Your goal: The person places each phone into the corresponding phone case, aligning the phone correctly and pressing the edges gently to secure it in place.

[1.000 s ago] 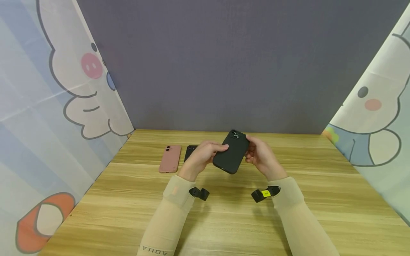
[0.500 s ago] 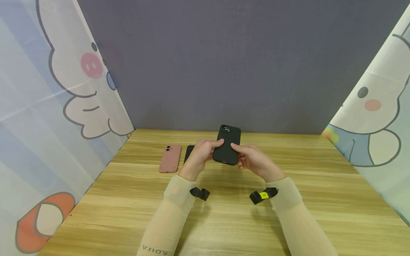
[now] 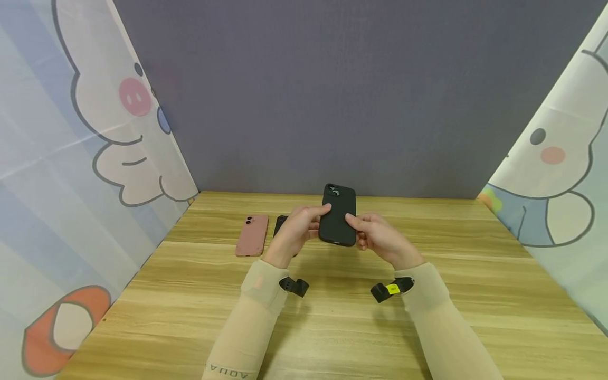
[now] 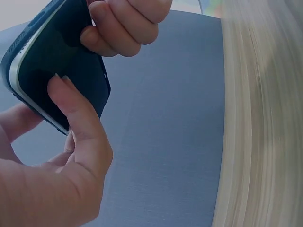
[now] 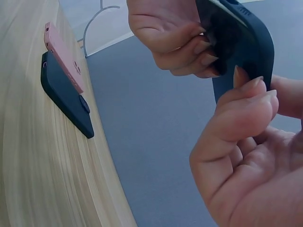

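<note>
A smartphone in a black case (image 3: 339, 219) is held up above the table, its back with the camera cutout facing the head camera. My left hand (image 3: 296, 230) grips its left edge, thumb on the back and fingers behind. On the lower right side my right hand (image 3: 383, 238) pinches it the same way. The left wrist view shows the dark screen (image 4: 52, 56), with a silver phone edge (image 4: 23, 54) visible along the case rim. In the right wrist view, curled fingers press against the screen side.
A pink phone (image 3: 253, 236) lies on the wooden table (image 3: 332, 327) to the left. Beside it lies a black phone (image 5: 64, 94), mostly hidden by my left hand in the head view. A grey panel (image 3: 332, 105) stands behind the table, with printed curtains (image 3: 38, 158) at both sides.
The cased phone has turned from a rightward tilt to nearly upright and shifted slightly left. My right hand has moved from its upper right corner to the lower right, thumb on the back.
</note>
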Motion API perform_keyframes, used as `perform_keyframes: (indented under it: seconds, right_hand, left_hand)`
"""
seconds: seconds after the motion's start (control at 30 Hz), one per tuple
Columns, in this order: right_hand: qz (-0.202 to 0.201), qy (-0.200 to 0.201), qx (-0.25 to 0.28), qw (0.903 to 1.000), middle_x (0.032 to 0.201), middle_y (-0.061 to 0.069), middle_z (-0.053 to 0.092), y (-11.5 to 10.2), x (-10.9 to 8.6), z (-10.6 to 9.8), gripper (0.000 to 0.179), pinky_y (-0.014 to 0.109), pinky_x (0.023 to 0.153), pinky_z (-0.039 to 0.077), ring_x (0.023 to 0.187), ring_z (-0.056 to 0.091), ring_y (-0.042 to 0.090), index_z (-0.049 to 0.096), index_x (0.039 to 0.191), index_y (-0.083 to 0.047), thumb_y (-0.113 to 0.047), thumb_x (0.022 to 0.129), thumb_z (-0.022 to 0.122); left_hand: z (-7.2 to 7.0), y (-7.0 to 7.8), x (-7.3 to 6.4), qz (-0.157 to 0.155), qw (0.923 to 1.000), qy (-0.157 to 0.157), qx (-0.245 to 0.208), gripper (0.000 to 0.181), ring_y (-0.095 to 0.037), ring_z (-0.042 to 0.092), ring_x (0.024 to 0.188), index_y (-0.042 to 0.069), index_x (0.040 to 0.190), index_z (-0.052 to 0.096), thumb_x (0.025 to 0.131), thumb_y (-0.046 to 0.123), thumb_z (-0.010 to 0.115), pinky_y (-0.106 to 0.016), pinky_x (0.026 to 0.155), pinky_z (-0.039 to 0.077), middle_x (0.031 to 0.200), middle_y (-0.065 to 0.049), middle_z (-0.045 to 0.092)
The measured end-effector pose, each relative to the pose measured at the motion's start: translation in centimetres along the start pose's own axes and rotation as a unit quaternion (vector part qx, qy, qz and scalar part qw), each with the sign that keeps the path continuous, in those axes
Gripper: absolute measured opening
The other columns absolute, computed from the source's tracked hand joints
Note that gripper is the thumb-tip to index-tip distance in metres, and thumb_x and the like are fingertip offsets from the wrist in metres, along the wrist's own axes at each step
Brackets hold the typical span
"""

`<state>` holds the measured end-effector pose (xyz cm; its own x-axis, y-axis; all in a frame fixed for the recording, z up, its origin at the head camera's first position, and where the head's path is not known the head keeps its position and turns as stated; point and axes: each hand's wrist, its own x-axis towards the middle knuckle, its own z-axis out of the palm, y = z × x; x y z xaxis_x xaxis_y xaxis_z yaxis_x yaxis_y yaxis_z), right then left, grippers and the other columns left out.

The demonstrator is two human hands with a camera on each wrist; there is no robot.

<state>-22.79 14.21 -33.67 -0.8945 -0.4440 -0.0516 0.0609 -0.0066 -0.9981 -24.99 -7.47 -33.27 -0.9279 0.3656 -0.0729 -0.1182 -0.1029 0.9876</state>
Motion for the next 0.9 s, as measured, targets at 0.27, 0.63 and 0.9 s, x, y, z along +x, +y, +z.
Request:
perform_keyframes:
  seconds: [0.27, 0.63, 0.9]
  right_hand:
    - [0.009, -0.012, -0.02, 0.9997, 0.067, -0.003, 0.059, 0.01, -0.13, -0.01, 0.034, 0.022, 0.053, 0.039, 0.054, 0.043, 0.008, 0.072, 0.089, -0.01, -0.03, 0.108, 0.052]
    - [0.02, 0.019, 0.005, 0.9996, 0.071, 0.0, 0.063, 0.1, 0.14, 0.26, 0.035, 0.022, 0.052, 0.044, 0.053, 0.047, 0.009, 0.073, 0.098, -0.009, -0.037, 0.106, 0.055]
    - [0.022, -0.029, 0.01, 0.9993, 0.07, 0.001, 0.054, 0.11, -0.05, 0.3, 0.038, 0.026, 0.055, 0.042, 0.056, 0.046, 0.012, 0.068, 0.093, -0.009, -0.041, 0.107, 0.052]
  left_hand:
    - [-0.25, 0.17, -0.21, 0.015, 0.9995, 0.029, 0.003, 0.028, -0.018, 0.063, 0.069, 0.001, 0.101, 0.072, 0.101, 0.028, 0.065, -0.03, 0.071, 0.057, 0.078, -0.006, 0.065]
    - [-0.24, 0.18, -0.12, 0.031, 0.9977, 0.061, 0.003, 0.029, -0.017, 0.062, 0.067, 0.001, 0.094, 0.072, 0.102, 0.027, 0.064, -0.028, 0.068, 0.056, 0.074, -0.006, 0.063]
    - [-0.24, 0.2, -0.1, 0.037, 0.9959, 0.079, -0.026, 0.03, -0.018, 0.065, 0.069, -0.003, 0.103, 0.072, 0.103, 0.026, 0.063, -0.028, 0.069, 0.059, 0.08, -0.008, 0.067]
